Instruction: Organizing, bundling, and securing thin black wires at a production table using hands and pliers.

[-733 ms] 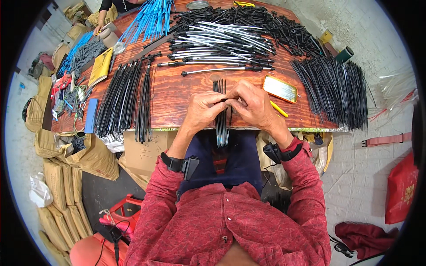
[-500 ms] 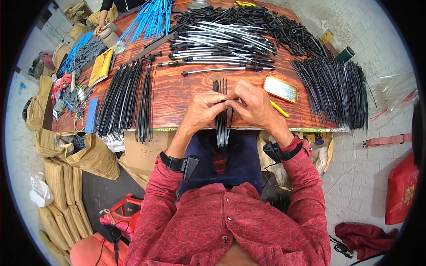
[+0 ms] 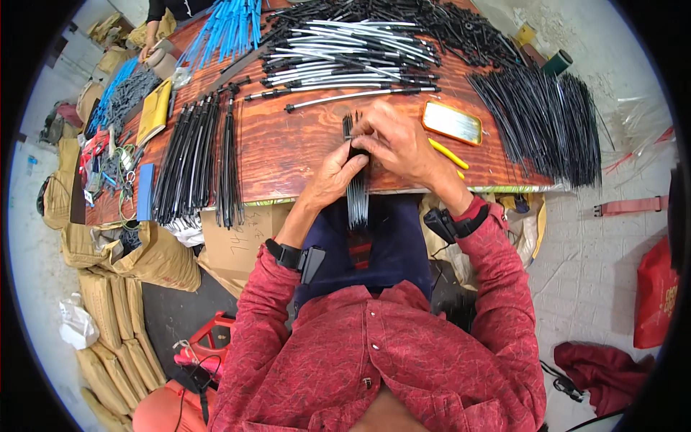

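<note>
A narrow bundle of thin black rods (image 3: 358, 205) lies across the table's near edge, its lower ends reaching over my lap. My left hand (image 3: 331, 176) is closed on the bundle from the left, thumb pointing up along it. From the right my right hand (image 3: 398, 146) bends over the bundle's upper part, with thumb and fingers pinched together on it. Its fingers hide whatever small part lies between them. Beyond the hands, the bundle's upper tips (image 3: 350, 119) show.
Silver-and-black tubes (image 3: 353, 54) lie piled behind my hands. At right are an open tin (image 3: 452, 122), yellow-handled pliers (image 3: 449, 155) and a large heap of black rods (image 3: 547, 129). Black rod bundles (image 3: 191, 162) lie left. Another person's hand (image 3: 147, 49) is far left.
My right hand has bent further over the bundle, and my left fingers now wrap it lower, thumb up. Before, both hands' fingertips met over the bundle. The whole view has shifted slightly.
</note>
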The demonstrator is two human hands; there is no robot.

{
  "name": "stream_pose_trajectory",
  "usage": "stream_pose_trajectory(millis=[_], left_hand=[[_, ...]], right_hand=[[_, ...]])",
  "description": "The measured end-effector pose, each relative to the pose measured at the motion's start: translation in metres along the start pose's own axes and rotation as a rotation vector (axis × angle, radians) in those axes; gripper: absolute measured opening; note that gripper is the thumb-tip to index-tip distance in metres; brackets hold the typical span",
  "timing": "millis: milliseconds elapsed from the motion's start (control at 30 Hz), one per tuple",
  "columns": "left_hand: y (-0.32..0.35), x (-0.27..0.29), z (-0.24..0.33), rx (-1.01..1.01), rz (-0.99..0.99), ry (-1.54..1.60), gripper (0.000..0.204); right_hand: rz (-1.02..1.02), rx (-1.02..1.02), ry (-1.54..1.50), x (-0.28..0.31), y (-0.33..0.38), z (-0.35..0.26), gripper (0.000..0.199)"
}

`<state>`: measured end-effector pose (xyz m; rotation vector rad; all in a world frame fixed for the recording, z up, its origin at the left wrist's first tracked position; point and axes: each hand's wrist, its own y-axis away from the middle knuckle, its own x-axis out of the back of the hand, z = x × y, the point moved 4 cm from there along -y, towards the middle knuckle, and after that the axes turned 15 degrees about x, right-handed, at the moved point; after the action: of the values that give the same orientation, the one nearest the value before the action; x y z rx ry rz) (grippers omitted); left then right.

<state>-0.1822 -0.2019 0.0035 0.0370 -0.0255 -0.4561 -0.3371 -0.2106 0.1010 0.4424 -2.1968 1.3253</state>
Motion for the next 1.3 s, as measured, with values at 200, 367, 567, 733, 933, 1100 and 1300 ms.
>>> stream_pose_trajectory(millis=[200, 367, 567, 733, 933, 1100, 1300], left_hand=[[-0.014, 0.006, -0.018, 0.021, -0.102, -0.288, 0.022], [-0.016, 0.009, -0.013, 0.021, -0.069, -0.244, 0.023], [-0.02, 0.01, -0.02, 0.089, -0.218, 0.099, 0.022], [-0.023, 0.009, -0.022, 0.087, -0.22, 0.094, 0.023], [-0.021, 0.012, -0.024, 0.119, -0.198, 0.051, 0.021], [-0.01, 0.011, -0.009, 0.059, -0.057, -0.171, 0.022], [0.0, 0.009, 0.004, 0.015, -0.016, -0.298, 0.023]], right_hand=[[-0.012, 0.045, -0.034, -0.003, -0.005, 0.005, 0.018], [-0.031, 0.03, 0.032, -0.006, -0.014, 0.014, 0.021], [0.204, 0.012, 0.201, 0.021, 0.013, 0.008, 0.025], [-0.054, -0.57, -0.247, 0.014, 0.112, -0.026, 0.025], [-0.337, -0.432, -0.186, -0.062, 0.17, -0.051, 0.051], [-0.272, -0.564, -0.56, -0.112, 0.162, -0.048, 0.031], [-0.216, -0.501, -0.657, -0.112, 0.156, -0.049, 0.027]])
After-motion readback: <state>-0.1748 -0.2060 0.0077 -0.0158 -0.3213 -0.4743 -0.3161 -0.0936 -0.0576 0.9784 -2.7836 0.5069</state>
